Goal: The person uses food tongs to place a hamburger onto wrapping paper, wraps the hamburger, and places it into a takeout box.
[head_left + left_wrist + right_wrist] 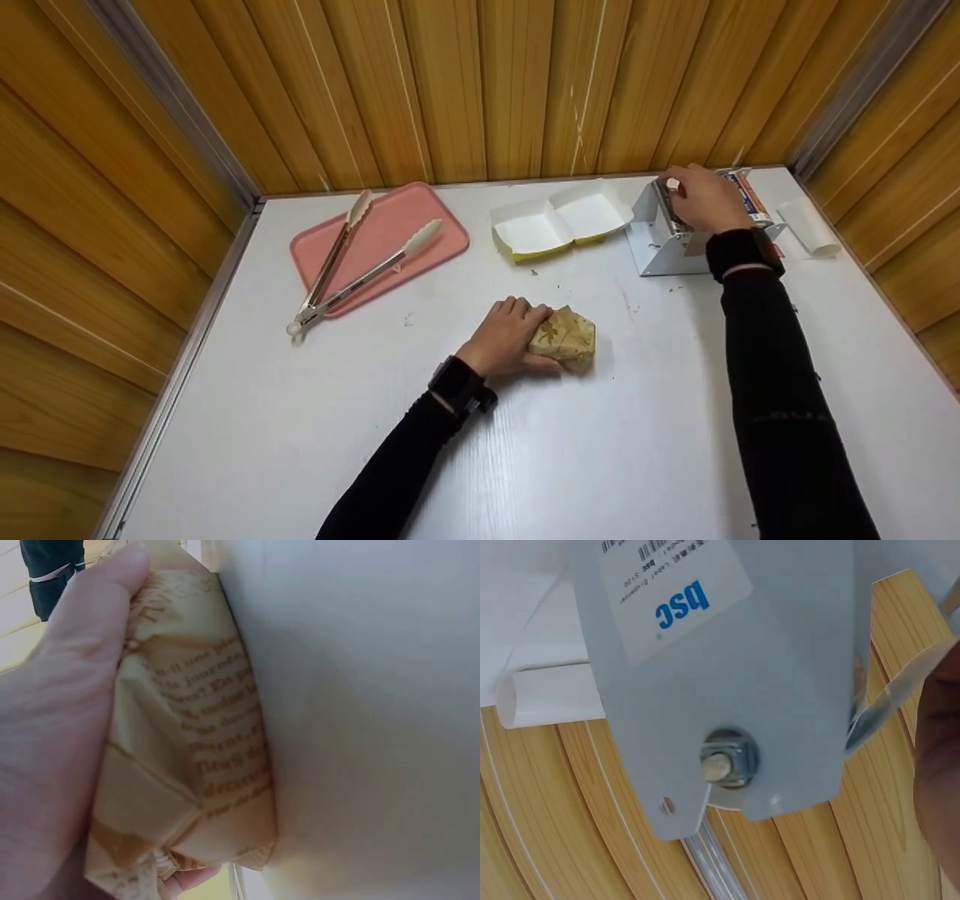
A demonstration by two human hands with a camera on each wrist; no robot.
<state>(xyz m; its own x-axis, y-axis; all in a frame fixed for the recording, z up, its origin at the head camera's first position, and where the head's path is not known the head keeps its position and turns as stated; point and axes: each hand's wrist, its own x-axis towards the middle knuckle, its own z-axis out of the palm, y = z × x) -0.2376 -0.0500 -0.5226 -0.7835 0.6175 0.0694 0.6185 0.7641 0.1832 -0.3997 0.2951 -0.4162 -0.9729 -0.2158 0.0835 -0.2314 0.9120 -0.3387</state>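
Note:
My left hand grips a paper-wrapped package low over the white table, its fingers over the far side and the thumb along the near side. Brown print covers the crumpled tan paper in the left wrist view. Farther off at the right, my right hand is at the top of a grey metal label dispenser. From the dispenser's side, a thin label strip runs to the right hand, which pinches its end; the fingertips are mostly hidden in the right wrist view.
An open takeaway box, white inside and yellow outside, stands left of the dispenser. Steel tongs lie spread across a pink tray at the back left. Right of the dispenser lies a white roll. Wood-patterned walls enclose the table.

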